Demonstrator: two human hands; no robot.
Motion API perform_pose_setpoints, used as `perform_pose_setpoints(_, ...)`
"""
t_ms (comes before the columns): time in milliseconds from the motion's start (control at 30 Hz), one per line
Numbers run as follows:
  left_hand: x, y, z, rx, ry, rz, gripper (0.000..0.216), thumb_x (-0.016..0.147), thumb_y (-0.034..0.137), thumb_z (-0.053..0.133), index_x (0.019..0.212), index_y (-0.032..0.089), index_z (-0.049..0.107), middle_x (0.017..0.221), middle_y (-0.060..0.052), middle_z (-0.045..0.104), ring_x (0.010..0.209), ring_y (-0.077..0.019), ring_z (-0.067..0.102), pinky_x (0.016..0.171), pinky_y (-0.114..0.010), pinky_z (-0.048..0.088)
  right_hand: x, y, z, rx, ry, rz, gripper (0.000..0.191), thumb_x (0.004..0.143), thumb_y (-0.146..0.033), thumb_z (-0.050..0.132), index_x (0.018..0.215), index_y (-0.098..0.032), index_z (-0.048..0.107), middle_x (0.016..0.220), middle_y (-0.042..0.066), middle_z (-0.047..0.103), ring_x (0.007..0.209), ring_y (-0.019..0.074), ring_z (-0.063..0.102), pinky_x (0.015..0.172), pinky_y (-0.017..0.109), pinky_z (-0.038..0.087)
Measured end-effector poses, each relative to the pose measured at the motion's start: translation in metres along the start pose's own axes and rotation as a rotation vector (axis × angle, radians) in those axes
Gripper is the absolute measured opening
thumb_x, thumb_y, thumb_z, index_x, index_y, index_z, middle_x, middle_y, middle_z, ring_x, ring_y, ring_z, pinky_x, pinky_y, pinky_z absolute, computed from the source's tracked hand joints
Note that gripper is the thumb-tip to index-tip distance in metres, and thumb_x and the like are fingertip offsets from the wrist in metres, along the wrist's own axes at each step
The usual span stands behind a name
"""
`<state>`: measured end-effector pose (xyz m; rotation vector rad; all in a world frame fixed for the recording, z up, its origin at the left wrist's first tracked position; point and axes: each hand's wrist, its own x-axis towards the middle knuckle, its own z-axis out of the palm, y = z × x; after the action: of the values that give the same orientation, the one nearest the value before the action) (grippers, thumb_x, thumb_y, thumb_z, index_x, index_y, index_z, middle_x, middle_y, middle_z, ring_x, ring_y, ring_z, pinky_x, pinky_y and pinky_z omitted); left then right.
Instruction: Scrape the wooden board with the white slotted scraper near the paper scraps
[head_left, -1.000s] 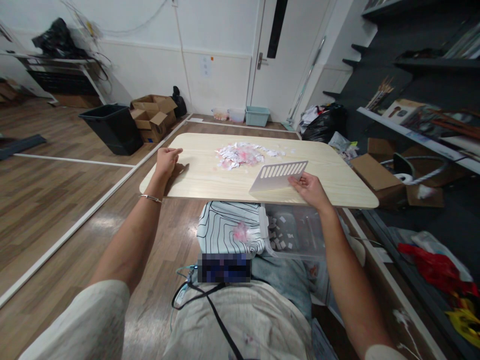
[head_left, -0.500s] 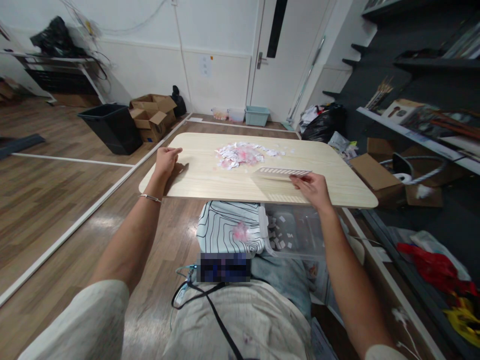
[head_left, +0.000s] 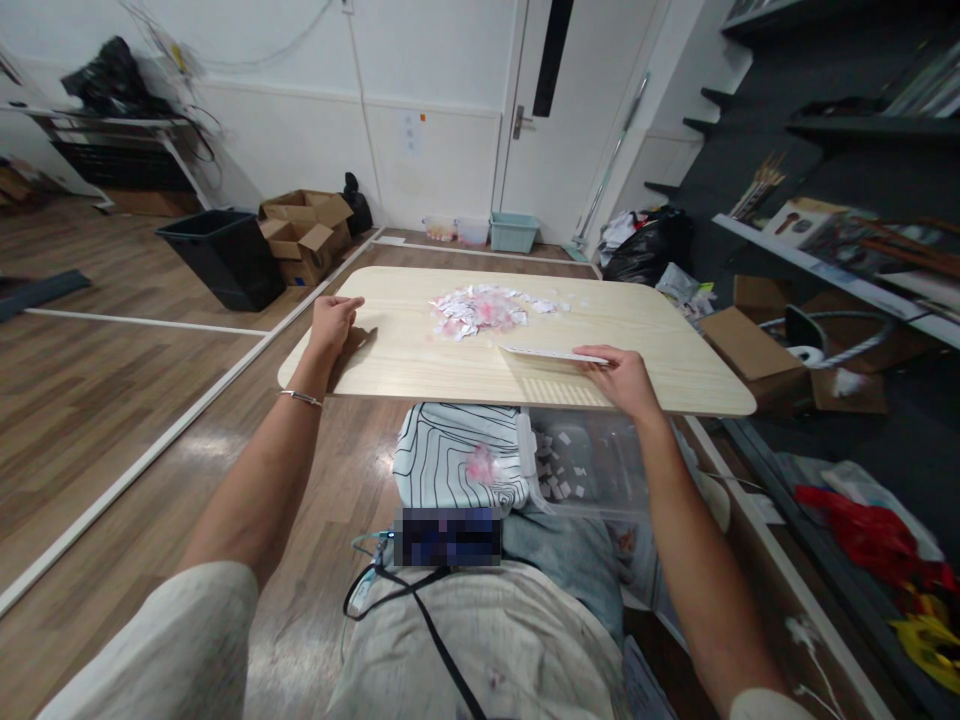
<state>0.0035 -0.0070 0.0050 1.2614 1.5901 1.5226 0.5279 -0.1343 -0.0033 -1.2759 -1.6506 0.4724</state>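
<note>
My right hand (head_left: 621, 380) pinches one end of a thin slotted white board (head_left: 551, 354). It is held nearly edge-on above the near side of a pale wooden table (head_left: 420, 372) and casts a striped shadow there. My left hand (head_left: 332, 325) is at the table's left edge with its fingers drawn together; whether something small is between them I cannot make out. Between the hands, farther back, lies a loose pile of white and pink paper scraps (head_left: 480, 308), with a few bits trailing to the right.
A clear plastic bin (head_left: 600, 465) with small white pieces stands below the table's near edge, beside a line-patterned cloth (head_left: 442, 455) with a pink smudge. A black bin (head_left: 225, 262) and cardboard boxes (head_left: 304, 225) stand at left. Shelves (head_left: 840, 250) and an open carton (head_left: 757, 340) are at right.
The slotted board has tilted flatter, so its slotted face now shows as a thin edge, and it has dropped slightly with my right hand. My left hand has barely moved.
</note>
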Motion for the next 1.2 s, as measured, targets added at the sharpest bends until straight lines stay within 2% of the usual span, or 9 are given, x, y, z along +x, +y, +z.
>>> perform_pose_setpoints(167, 0.001, -0.001, 0.000, -0.003, -0.002, -0.005, 0.046, 0.078, 0.035, 0.080, 0.064, 0.028, 0.037, 0.053, 0.005, 0.034, 0.051, -0.0097, 0.024, 0.052, -0.027, 0.018, -0.003, -0.004, 0.000, 0.039, 0.007, 0.063, 0.063, 0.081, -0.078, 0.103, 0.097, -0.018, 0.094, 0.098, 0.017, 0.093, 0.095, 0.0358, 0.090, 0.086, 0.044, 0.075)
perform_pose_setpoints(233, 0.002, -0.001, 0.000, -0.002, -0.001, 0.001, 0.046, 0.078, 0.034, 0.080, 0.062, 0.028, 0.036, 0.052, 0.005, 0.034, 0.051, -0.0096, 0.024, 0.052, -0.027, 0.019, -0.003, -0.005, -0.001, 0.057, -0.006, 0.059, 0.064, 0.080, -0.079, 0.103, 0.096, -0.018, 0.094, 0.096, 0.016, 0.093, 0.093, 0.0352, 0.090, 0.085, 0.044, 0.076)
perform_pose_setpoints(300, 0.002, -0.001, 0.000, 0.000, 0.000, 0.008, 0.047, 0.078, 0.034, 0.080, 0.062, 0.028, 0.036, 0.052, 0.005, 0.035, 0.051, -0.0097, 0.024, 0.052, -0.027, 0.020, -0.002, -0.003, -0.001, 0.075, -0.013, 0.013, 0.060, 0.083, -0.077, 0.103, 0.097, -0.019, 0.096, 0.102, 0.016, 0.094, 0.099, 0.0356, 0.091, 0.093, 0.047, 0.077)
perform_pose_setpoints(433, 0.003, -0.002, 0.000, -0.013, 0.000, 0.011, 0.047, 0.078, 0.033, 0.080, 0.063, 0.029, 0.036, 0.052, 0.006, 0.032, 0.050, -0.0094, 0.023, 0.051, -0.027, 0.018, 0.001, 0.006, -0.001, 0.068, 0.040, -0.096, 0.042, 0.090, -0.065, 0.100, 0.102, -0.025, 0.099, 0.127, 0.017, 0.093, 0.123, 0.0367, 0.089, 0.116, 0.055, 0.073)
perform_pose_setpoints(633, 0.003, -0.003, -0.001, -0.008, 0.003, 0.012, 0.047, 0.077, 0.033, 0.082, 0.066, 0.029, 0.036, 0.054, 0.007, 0.033, 0.050, -0.0093, 0.024, 0.051, -0.027, 0.020, 0.006, 0.014, 0.002, -0.065, -0.006, -0.100, 0.023, 0.093, -0.041, 0.094, 0.110, -0.026, 0.100, 0.138, 0.018, 0.091, 0.127, 0.0350, 0.087, 0.112, 0.052, 0.075)
perform_pose_setpoints(833, 0.002, 0.000, 0.000, -0.001, 0.012, -0.013, 0.045, 0.078, 0.032, 0.080, 0.064, 0.028, 0.037, 0.053, 0.006, 0.034, 0.050, -0.0094, 0.024, 0.052, -0.027, 0.019, 0.003, 0.005, 0.001, -0.134, -0.094, -0.116, 0.026, 0.091, -0.025, 0.087, 0.114, -0.024, 0.100, 0.130, 0.017, 0.093, 0.122, 0.0345, 0.089, 0.111, 0.050, 0.074)
perform_pose_setpoints(1000, -0.002, 0.005, 0.000, 0.007, 0.003, -0.030, 0.046, 0.079, 0.033, 0.080, 0.064, 0.028, 0.036, 0.052, 0.006, 0.034, 0.051, -0.0094, 0.024, 0.051, -0.027, 0.018, -0.001, -0.003, -0.005, -0.095, -0.151, -0.141, 0.032, 0.083, -0.021, 0.085, 0.111, -0.025, 0.099, 0.131, 0.014, 0.094, 0.127, 0.0357, 0.088, 0.121, 0.052, 0.069)
perform_pose_setpoints(1200, -0.007, 0.008, -0.001, -0.003, -0.028, -0.051, 0.047, 0.080, 0.039, 0.080, 0.073, 0.029, 0.034, 0.057, 0.007, 0.031, 0.050, -0.0109, 0.026, 0.048, -0.028, 0.020, 0.004, -0.003, -0.006, -0.066, -0.123, -0.165, 0.037, 0.082, -0.021, 0.083, 0.115, -0.026, 0.099, 0.138, 0.014, 0.093, 0.135, 0.0366, 0.086, 0.127, 0.054, 0.066)
